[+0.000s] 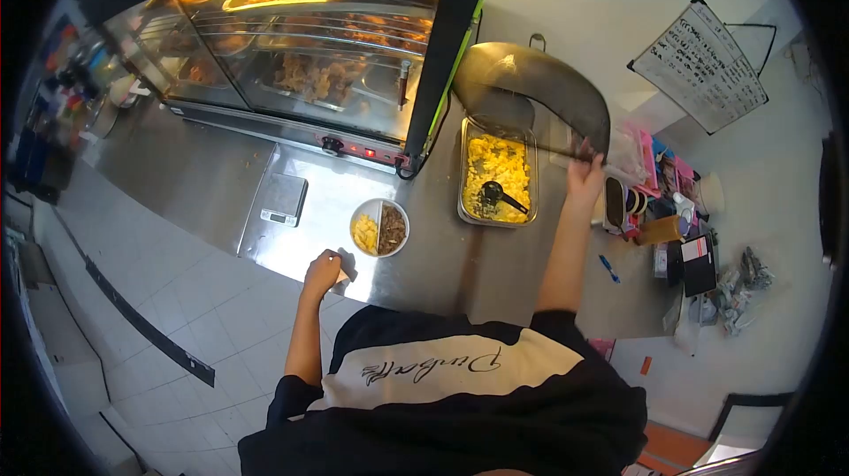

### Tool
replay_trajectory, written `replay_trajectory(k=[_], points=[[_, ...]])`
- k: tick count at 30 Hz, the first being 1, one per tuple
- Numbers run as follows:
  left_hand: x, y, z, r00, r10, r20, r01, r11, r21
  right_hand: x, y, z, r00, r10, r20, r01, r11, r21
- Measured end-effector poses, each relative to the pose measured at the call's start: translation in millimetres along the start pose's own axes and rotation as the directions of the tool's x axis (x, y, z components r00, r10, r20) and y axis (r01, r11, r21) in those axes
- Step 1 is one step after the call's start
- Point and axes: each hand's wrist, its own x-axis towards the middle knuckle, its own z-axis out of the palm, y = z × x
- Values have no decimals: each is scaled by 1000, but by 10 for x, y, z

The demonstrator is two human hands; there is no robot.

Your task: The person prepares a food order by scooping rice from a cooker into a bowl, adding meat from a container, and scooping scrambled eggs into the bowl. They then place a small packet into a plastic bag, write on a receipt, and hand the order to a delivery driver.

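Note:
My left hand (325, 274) is closed at the counter's front edge, with a small pale thing at its fingers that I cannot make out. Just above it stands a round white divided bowl (379, 228), yellow pieces in its left half and brown shredded food in its right. My right hand (585, 170), slightly blurred, grips the lower right edge of a large dark curved lid-like object (566, 78). Below that object, left of my right hand, a rectangular metal pan (462, 171) holds yellow scrambled food (498, 160) and a black scoop (502, 197).
A lit glass food warmer (292, 129) stands at the upper left. A small scale (284, 199) lies left of the bowl. At the right are a sauce bottle (661, 229), a blue pen (609, 268) and pink containers (648, 162). A whiteboard (699, 65) hangs on the wall.

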Motion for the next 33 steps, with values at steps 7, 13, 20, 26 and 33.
replay_trajectory(k=[7,13,20,26,33], points=[[-54,438,-269,852,164,-497,-321,913,-250,-1539,260,-955,796,167,-582,-199,980,9],[-632,1592,-688,912,355,-207,-385,561,-733,-1977,580,-1000,606,271,-748,-380,925,27],[-1048,2290,-736,748,655,-109,-412,330,-849,-1971,907,-557,502,403,-765,-379,898,225],[-1179,2542,-684,659,753,-8,-436,373,-819,-1558,869,-928,564,440,-699,-421,881,215],[-1258,2959,-421,581,811,72,-433,383,-816,-1405,772,-1376,650,586,-484,-548,803,236]])
